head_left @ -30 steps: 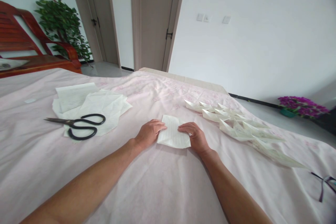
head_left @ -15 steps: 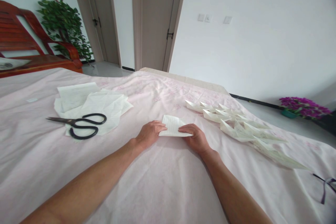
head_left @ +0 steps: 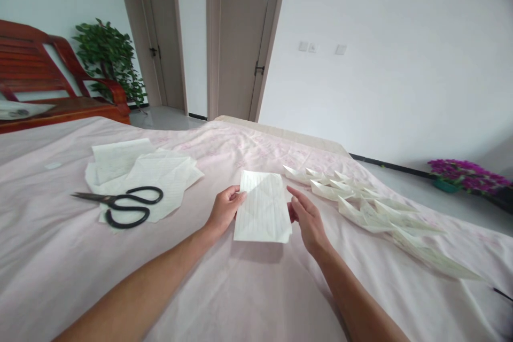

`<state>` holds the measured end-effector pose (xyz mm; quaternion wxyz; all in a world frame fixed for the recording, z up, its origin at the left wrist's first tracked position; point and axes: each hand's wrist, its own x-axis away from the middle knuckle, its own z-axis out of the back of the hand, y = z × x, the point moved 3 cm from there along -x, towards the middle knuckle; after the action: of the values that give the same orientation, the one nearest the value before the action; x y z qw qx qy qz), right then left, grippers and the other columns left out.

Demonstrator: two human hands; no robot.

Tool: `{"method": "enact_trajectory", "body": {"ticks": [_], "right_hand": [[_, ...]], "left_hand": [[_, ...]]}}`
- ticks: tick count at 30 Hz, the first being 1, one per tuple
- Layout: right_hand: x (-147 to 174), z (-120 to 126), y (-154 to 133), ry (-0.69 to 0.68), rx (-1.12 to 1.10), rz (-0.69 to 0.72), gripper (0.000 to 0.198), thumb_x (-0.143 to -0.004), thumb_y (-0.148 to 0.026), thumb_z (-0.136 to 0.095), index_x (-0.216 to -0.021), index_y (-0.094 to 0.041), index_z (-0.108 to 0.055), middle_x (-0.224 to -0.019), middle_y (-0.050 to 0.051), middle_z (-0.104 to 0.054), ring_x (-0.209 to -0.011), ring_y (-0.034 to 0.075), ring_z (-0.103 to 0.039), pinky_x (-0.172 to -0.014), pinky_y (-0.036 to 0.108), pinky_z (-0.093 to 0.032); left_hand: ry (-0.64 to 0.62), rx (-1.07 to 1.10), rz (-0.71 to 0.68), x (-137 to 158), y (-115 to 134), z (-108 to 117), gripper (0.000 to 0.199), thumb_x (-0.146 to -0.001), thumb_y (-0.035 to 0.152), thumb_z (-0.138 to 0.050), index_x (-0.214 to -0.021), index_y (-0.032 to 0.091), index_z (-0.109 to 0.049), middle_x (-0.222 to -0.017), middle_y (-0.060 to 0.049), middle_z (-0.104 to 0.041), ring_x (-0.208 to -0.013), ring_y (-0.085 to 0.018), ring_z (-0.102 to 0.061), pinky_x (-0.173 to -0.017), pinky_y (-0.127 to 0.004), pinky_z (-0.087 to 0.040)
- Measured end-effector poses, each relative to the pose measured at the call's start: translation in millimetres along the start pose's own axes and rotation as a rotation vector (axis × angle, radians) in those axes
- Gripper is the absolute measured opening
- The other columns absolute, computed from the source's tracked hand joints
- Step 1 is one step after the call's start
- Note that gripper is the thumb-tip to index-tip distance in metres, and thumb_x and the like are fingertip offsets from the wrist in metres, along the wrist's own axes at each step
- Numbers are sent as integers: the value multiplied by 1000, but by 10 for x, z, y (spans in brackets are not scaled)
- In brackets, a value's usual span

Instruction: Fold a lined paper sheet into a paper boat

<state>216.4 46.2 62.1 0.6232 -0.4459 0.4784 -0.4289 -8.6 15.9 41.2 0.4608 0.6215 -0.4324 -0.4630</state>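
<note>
A folded sheet of lined paper [head_left: 263,208] is held just above the bedspread in front of me, its long sides running away from me. My left hand [head_left: 225,211] pinches its left edge, thumb on top and fingers underneath. At the opposite edge is my right hand [head_left: 309,219], index finger stretched out and the other fingers curled by the paper's side; it does not appear to grip it. Several folded paper boats [head_left: 372,206] stand in rows to the right. On the left, black-handled scissors [head_left: 114,200] lie partly over a pile of loose paper sheets [head_left: 160,171].
A wrinkled pale pink bedspread [head_left: 192,288] covers the surface. Beyond it are a red wooden bench [head_left: 36,75], a green plant [head_left: 106,59] and a grey door [head_left: 244,37]. Purple flowers [head_left: 465,171] stand on the floor at right. A dark strap-like end [head_left: 503,294] shows at the right edge.
The paper has been turned or opened from a short wide shape to a taller upright one. My right hand has loosened from its edge and shifted slightly right. The view has tilted slightly.
</note>
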Motion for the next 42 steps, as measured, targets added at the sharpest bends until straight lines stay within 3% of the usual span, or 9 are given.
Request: {"method": "enact_trajectory", "body": {"ticks": [3,7,12,17,21,23,28,34,42], "right_hand": [[-6,47,149,32,281,117,53,-88,-32,-49,-139,-23,-44,-97,6,-66,-72,17,-61,-65,34,-51],[44,41,72,36,700,487,64,-77,-14,-54,-139,-29,-46,-128,10,-54,-107,25,-56,-85,43,-49],[103,-55,-84,-206,890,711,53,-73,-17,-63,-124,-32,-62,-132,7,-55,-120,31,-48,-93,47,-44],[72,-15,23,-260,857,662,38,-74,-23,-68,-112,-30,-69,-108,6,-68,-103,26,-58,-87,41,-45],[48,42,126,-250,787,615,35,-75,-27,-70,-110,-29,-71,-106,7,-69,-96,25,-61,-84,40,-47],[43,55,145,-240,755,606,34,-75,-28,-70,-110,-30,-71,-106,7,-69,-96,26,-62,-84,40,-49],[47,42,151,-258,742,591,35,-75,-31,-71,-110,-29,-71,-107,8,-69,-97,26,-62,-85,41,-49],[65,61,126,-332,804,617,34,-76,-37,-72,-109,-30,-71,-109,8,-68,-96,25,-60,-85,41,-49],[33,99,161,-334,856,518,15,-84,-27,-60,-92,-28,-73,-95,4,-67,-86,20,-58,-76,33,-47]], "left_hand": [[19,-20,67,-14,-106,41,43,-77,39,-66,-111,13,-62,-69,0,-65,-59,-14,-60,-54,-21,-44],[-6,-47,120,10,-161,14,52,-79,33,-63,-127,15,-53,-69,0,-65,-54,-13,-59,-46,-20,-42],[-63,-58,133,13,-256,-18,65,-82,27,-59,-142,17,-36,-82,-4,-69,-64,-15,-65,-52,-21,-48],[-53,-362,12,-30,-300,85,52,-86,14,-43,-137,20,-44,-101,-6,-67,-64,-12,-63,-54,-23,-52],[-188,-736,-410,11,-149,77,54,-73,-3,-43,-113,25,-67,-123,-6,-59,-107,-17,-60,-95,-35,-50],[-296,-854,-510,53,-107,36,53,-73,-2,-49,-113,27,-68,-124,-6,-59,-117,-20,-54,-102,-38,-46],[-444,-957,-575,122,-64,-59,41,-81,17,-63,-121,26,-65,-128,-9,-61,-124,-26,-51,-106,-43,-42],[-569,-998,-658,193,-25,-112,40,-90,8,-46,-121,25,-65,-125,-8,-65,-119,-21,-58,-111,-41,-37],[-461,-941,-512,74,-141,-26,20,-90,22,-54,-98,23,-72,-106,-5,-71,-104,-20,-63,-94,-33,-46]]}}
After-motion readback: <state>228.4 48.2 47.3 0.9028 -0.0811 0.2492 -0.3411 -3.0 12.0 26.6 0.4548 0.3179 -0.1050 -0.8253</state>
